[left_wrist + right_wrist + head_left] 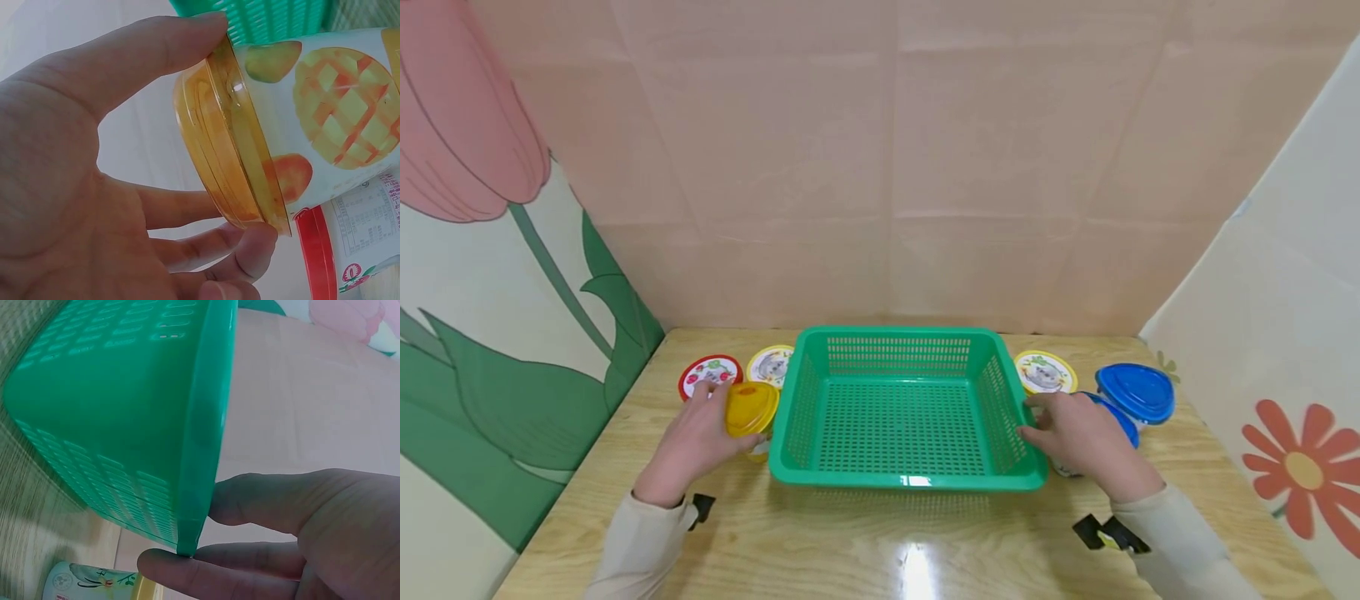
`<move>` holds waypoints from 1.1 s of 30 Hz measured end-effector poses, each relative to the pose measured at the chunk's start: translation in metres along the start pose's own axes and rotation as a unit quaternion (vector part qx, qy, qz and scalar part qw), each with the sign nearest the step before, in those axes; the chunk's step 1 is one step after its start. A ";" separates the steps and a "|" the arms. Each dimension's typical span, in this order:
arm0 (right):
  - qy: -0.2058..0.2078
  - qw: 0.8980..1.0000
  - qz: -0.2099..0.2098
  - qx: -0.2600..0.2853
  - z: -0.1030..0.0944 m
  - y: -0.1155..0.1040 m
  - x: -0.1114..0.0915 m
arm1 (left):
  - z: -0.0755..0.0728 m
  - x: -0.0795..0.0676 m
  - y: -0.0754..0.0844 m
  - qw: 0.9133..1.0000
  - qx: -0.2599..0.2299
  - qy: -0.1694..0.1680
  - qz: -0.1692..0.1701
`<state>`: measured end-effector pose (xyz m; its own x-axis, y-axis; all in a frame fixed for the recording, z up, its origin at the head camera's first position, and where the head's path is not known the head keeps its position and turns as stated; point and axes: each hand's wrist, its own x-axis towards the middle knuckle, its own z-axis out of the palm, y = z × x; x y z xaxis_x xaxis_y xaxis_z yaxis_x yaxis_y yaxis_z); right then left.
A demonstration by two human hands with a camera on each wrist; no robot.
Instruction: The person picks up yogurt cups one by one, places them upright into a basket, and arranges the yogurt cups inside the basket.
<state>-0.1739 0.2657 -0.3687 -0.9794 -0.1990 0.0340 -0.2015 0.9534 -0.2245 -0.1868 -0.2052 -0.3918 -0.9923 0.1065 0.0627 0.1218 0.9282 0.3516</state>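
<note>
A green plastic basket [910, 482] with slotted sides stands in the middle of the table. At its left side, my left hand [700, 433] grips a tub with a clear yellow dome lid [751, 408]. In the left wrist view, thumb and fingers sit on opposite edges of that lid, and the tub's white side [337, 106] carries a mango print. My right hand [1078, 433] holds the basket's right rim [209, 425], thumb on one face and fingers around the other.
A red-rimmed tub [711, 377] and a yellow-rimmed tub [767, 367] stand behind my left hand. Right of the basket are another yellow-rimmed tub [1045, 372] and two blue-lidded tubs, the farther lid [1135, 393] near the right wall. A beige back wall [887, 167] closes the table's far side.
</note>
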 end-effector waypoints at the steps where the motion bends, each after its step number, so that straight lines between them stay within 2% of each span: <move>1: 0.000 1.000 -0.001 0.000 0.000 0.000 0.000 | 0.000 0.000 0.000 1.000 0.000 0.001 0.000; 10: 0.014 1.000 -0.014 -0.007 0.000 0.001 0.002 | 0.000 0.000 -0.001 1.000 0.004 0.025 0.015; 24: 0.016 0.999 -0.025 -0.035 -0.002 0.000 0.001 | 0.000 0.000 -0.002 1.000 0.007 0.025 0.016; 33: 0.009 0.999 -0.023 -0.048 -0.004 -0.003 0.002 | -0.001 -0.001 -0.003 1.000 -0.016 0.019 0.011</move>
<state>-0.1748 0.2632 -0.3641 -0.9692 -0.2390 0.0600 -0.2450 0.9610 -0.1284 -0.1859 -0.2083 -0.3922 -0.9879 0.1134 0.1057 0.1454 0.9138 0.3792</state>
